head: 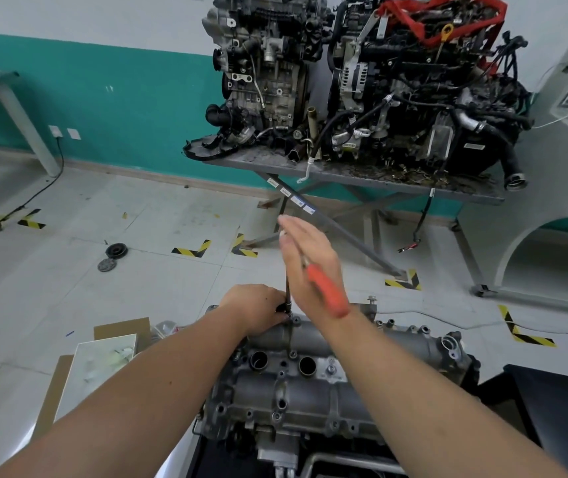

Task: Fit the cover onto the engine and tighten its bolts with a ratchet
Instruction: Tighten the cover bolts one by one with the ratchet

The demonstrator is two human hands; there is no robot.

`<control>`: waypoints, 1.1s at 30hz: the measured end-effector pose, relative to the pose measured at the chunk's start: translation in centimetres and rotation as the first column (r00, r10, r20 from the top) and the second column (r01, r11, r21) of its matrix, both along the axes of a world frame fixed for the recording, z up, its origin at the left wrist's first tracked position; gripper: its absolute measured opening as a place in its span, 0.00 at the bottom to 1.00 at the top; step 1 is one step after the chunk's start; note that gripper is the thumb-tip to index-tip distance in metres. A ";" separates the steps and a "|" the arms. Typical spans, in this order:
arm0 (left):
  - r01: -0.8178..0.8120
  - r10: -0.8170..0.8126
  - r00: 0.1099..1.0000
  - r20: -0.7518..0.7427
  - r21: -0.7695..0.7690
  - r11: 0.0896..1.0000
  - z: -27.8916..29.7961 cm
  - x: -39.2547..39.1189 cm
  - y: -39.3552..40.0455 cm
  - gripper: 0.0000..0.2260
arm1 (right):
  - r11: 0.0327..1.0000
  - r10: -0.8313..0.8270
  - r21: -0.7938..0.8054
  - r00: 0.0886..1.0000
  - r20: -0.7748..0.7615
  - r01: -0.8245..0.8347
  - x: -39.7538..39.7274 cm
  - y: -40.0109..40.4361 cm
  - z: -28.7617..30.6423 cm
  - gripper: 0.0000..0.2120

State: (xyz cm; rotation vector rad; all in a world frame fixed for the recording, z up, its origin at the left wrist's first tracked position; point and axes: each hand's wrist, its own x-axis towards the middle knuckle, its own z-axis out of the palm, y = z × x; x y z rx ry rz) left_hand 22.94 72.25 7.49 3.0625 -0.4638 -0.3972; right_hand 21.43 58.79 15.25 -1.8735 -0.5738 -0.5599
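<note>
The ratchet (327, 291) has an orange-red handle and a dark metal shaft. The cover (313, 381) on the engine is dull silver-grey, with 2 black round openings. The wall (103, 98) is white above a teal band. The floor (120, 208) is pale grey tile, marked with corner tape (191, 250) — yellow and black stripes. A red strap (448, 15) drapes one black engine (431, 98).

Bright, even light, soft shadows; right hand (306, 257) motion-blurred (edges bend, wide-angle).
</note>
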 end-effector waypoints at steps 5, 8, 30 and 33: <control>0.023 -0.021 0.998 0.057 -0.046 0.999 -0.1 -0.2 0.0 0.19 | 0.808 0.058 -0.557 0.914 0.402 0.194 1.0 -0.6 1.4 0.15; 0.035 -0.031 0.998 0.046 -0.094 0.995 -0.1 -0.1 -0.2 0.15 | 0.715 0.091 -0.671 0.926 0.366 0.194 0.9 -1.2 2.3 0.11; 0.017 -0.017 1.000 0.023 0.015 1.000 -0.2 0.0 0.0 0.14 | 0.887 0.407 0.460 0.413 -0.815 0.033 0.7 0.9 5.8 0.08; 0.017 -0.018 1.000 0.023 0.023 1.000 -0.3 0.0 -0.1 0.15 | 0.474 0.620 0.817 0.535 -0.575 0.328 0.3 1.7 3.7 0.11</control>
